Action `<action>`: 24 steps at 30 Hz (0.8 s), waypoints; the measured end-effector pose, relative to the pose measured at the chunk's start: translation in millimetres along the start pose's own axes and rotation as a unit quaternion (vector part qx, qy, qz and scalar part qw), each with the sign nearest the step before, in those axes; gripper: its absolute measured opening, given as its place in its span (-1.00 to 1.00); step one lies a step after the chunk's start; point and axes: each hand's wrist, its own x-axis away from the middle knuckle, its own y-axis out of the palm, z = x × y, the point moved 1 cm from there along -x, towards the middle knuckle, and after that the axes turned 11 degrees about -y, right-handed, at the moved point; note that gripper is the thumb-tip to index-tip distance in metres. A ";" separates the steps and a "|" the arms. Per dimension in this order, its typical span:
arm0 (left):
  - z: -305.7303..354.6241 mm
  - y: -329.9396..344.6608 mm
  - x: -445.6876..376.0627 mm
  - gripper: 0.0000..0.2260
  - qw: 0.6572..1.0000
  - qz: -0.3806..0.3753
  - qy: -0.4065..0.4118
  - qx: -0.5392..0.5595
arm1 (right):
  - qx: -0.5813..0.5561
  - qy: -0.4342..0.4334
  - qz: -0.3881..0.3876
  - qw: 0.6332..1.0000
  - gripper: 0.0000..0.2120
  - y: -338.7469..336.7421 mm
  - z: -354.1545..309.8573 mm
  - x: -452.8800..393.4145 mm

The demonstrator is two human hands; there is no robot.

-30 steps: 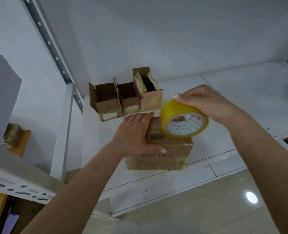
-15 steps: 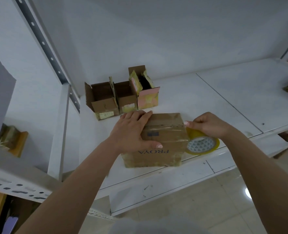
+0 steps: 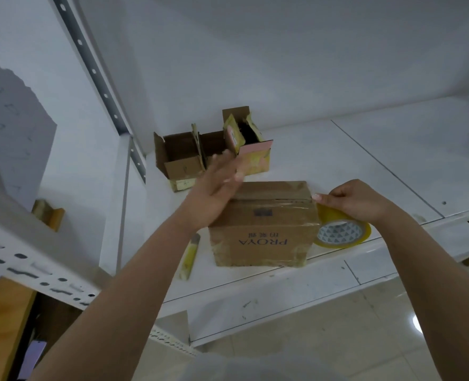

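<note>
A closed brown cardboard box (image 3: pixel 266 232) printed PROYA sits near the front edge of a white shelf (image 3: pixel 324 166). Clear tape runs across its top. My right hand (image 3: pixel 357 200) grips a yellow roll of tape (image 3: pixel 340 233) pressed against the box's right side. My left hand (image 3: pixel 214 188) hovers over the box's top left corner, fingers straight and blurred by motion, holding nothing.
Three small open cartons (image 3: pixel 214 149) stand in a row at the back left of the shelf. A yellow utility knife (image 3: pixel 189 257) lies on the shelf left of the box. A perforated metal upright (image 3: pixel 95 72) rises at the left. Tiled floor (image 3: pixel 337 339) lies below.
The tape roll came down from above the box to its right side. My left hand lifted off the box top and now moves above it, uncovering the knife.
</note>
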 end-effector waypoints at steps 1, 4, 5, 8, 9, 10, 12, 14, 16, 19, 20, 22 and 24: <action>-11.9 -4.5 3.8 -0.58 0.994 0.094 -0.049 0.035 | 0.001 0.000 0.000 1.000 -0.50 0.8 0.5 1.1; -56.6 -3.8 23.6 -0.61 0.951 0.138 -0.246 -0.125 | 0.007 0.002 0.009 1.000 -0.49 2.8 -0.3 1.7; -69.0 4.5 33.8 -0.58 0.930 0.079 -0.297 -0.201 | 0.006 0.002 0.013 1.000 -0.47 2.6 -0.8 1.2; -87.5 35.8 59.1 -0.60 0.885 -0.008 -0.332 -0.327 | 0.012 0.002 0.017 1.000 -0.43 2.8 0.4 0.1; -88.4 43.5 62.9 -0.68 0.879 -0.003 -0.315 -0.357 | 0.012 0.003 0.017 1.000 -0.43 2.9 1.7 0.0; -88.8 49.3 63.9 -0.73 0.875 0.006 -0.293 -0.385 | 0.012 0.003 0.016 1.000 -0.43 3.2 1.9 -0.4; -88.1 50.5 60.9 -0.73 0.875 0.014 -0.273 -0.399 | 0.011 0.004 0.015 1.000 -0.43 3.0 1.7 -0.2; -86.7 38.3 56.8 -0.80 0.898 0.044 -0.287 -0.331 | 0.008 0.004 0.015 1.000 -0.41 3.2 3.8 0.2; -79.1 16.6 52.1 -0.84 0.927 0.114 -0.293 -0.205 | 0.010 0.001 0.019 1.000 -0.38 3.6 5.8 1.4; -34.3 -13.1 41.2 -0.84 0.950 0.237 -0.201 -0.029 | 0.010 -0.005 0.016 1.000 -0.36 2.6 6.1 -0.3; -12.5 -18.1 37.1 -0.81 0.958 0.239 -0.157 0.007 | 0.006 -0.006 0.008 1.000 -0.35 2.0 5.8 -0.6; 34.3 -15.5 25.0 -0.68 0.981 0.163 -0.083 0.072 | 0.002 -0.010 -0.013 1.000 -0.36 -0.8 5.5 -1.8; 73.5 2.7 9.3 -0.62 0.987 0.027 -0.062 0.143 | 0.004 -0.007 -0.040 0.999 -0.40 -2.2 5.5 -3.7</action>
